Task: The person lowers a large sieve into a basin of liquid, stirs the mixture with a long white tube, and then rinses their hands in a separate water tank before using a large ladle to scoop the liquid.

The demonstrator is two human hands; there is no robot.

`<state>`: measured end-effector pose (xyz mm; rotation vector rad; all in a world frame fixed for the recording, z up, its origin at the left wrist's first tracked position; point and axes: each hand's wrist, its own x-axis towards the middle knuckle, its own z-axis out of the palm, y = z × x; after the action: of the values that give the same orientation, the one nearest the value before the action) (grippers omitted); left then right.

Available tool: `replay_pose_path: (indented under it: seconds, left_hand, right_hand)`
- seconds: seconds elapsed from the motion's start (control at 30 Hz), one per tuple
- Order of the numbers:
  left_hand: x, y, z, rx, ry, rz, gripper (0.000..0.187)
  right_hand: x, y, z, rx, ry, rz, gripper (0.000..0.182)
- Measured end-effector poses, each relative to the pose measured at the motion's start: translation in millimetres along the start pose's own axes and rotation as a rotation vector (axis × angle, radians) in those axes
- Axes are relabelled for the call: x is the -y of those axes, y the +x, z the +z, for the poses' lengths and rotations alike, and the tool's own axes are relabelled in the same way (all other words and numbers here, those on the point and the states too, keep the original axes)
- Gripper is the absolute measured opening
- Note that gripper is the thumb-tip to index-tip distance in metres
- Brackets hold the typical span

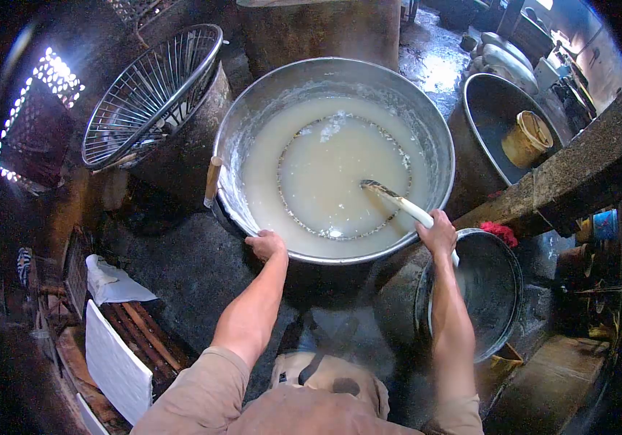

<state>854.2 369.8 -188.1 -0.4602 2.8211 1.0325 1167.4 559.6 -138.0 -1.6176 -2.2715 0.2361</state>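
A very wide metal pan [441, 138] holds pale, cloudy liquid with a foam ring on its surface. My left hand [266, 243] grips the pan's near rim. My right hand [437, 233] is closed around the white handle of a long ladle [398, 203]. The ladle's bowl end dips into the liquid right of the pan's middle. A wooden stick [212, 181] leans against the pan's left rim.
A wire basket [148, 90] rests tilted on a dark drum at the left. A smaller dark pan [499, 290] sits under my right forearm. Another large pan [492, 109] with a yellow bucket [527, 139] stands at the right, behind a stone ledge [579, 167]. White cloths [111, 362] lie at lower left.
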Motion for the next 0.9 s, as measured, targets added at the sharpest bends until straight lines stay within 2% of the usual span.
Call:
replay_pose_path:
  seconds: [0.53,0.83,0.9]
  left_hand:
    - [-0.8,0.4,3.7,-0.013,-0.034,-0.018,0.03]
    - [-3.1,-3.7,0.2,0.006,-0.064,-0.012,0.036]
    - [-3.5,-5.3,1.5,0.003,-0.07,-0.012,0.03]
  right_hand:
    - [0.1,0.7,1.5,0.01,-0.002,0.022,0.033]
    - [-1.5,-1.1,-4.8,0.02,-0.006,0.024,0.035]
    - [-1.6,-0.5,-6.2,0.039,0.005,0.036,0.035]
